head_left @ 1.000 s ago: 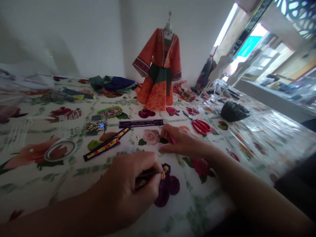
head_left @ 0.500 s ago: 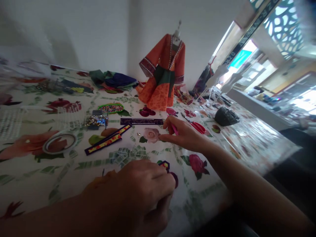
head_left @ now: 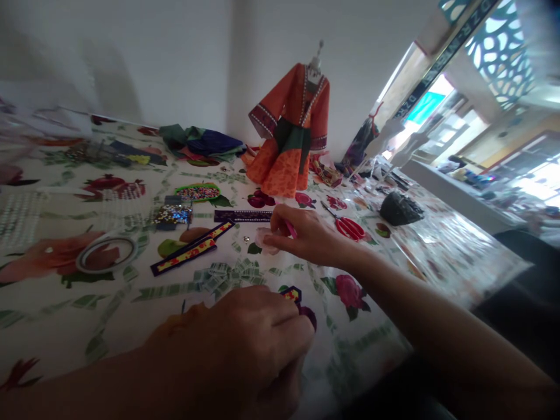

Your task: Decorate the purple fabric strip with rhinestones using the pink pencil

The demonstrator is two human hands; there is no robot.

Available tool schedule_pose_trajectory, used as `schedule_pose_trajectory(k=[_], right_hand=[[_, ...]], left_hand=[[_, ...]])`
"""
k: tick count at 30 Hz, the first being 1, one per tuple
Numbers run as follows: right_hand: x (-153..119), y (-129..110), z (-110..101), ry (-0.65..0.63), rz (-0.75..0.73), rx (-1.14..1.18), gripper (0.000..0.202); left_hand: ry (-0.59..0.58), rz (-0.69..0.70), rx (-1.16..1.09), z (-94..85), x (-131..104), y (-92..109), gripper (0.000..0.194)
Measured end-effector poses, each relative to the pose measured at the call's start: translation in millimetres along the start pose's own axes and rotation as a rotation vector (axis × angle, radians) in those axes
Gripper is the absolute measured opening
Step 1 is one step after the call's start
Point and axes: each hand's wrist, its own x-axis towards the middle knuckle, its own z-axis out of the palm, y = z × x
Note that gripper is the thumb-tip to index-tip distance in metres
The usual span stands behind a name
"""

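Right fingers [head_left: 277, 218] shifted left; tips parted, pink tool [head_left: 291, 229] gripped; left fingers [head_left: 292, 338] curled, hold hidden, cannot tell

Daylight from the window [head_left: 541, 182] at right blows out white and glares off the worktop [head_left: 459, 256] there; the left hand [head_left: 258, 344] sits in deep shadow. Corners darken, edges stretch, and the background blurs.
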Motion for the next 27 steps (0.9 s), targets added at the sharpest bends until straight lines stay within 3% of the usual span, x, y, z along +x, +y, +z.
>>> schedule_pose_trajectory(k=[10, 14, 18, 21, 24, 25, 27], right_hand=[[18, -6, 9, -0.096, -0.040, -0.009, 0.008], [21, -5, 12, -0.108, -0.071, 0.013, 0.009], [20, -3, 14, -0.103, -0.084, 0.051, 0.014], [17, -2, 10, -0.070, -0.104, 0.067, 0.014], [10, 1, 1, -0.064, -0.095, 0.084, 0.009], [6, 3, -2, -0.065, -0.083, 0.082, 0.011], [-5, 9, -8, -0.061, -0.065, 0.066, 0.021]], left_hand=[[0.078, 0.036, -0.037, 3.2, 6, -5, 0.015], [0.046, 0.137, -0.052, 0.4, 9, -13, 0.017], [0.030, 0.130, -0.056, 1.1, 6, -15, 0.016], [0.066, 0.126, -0.042, 3.4, 4, -11, 0.014], [0.116, -0.027, 0.031, 2.8, 3, -4, 0.019], [0.140, -0.003, 0.040, 1.5, 3, -2, 0.019], [0.045, 0.063, 0.051, -1.9, 4, -1, 0.021]])
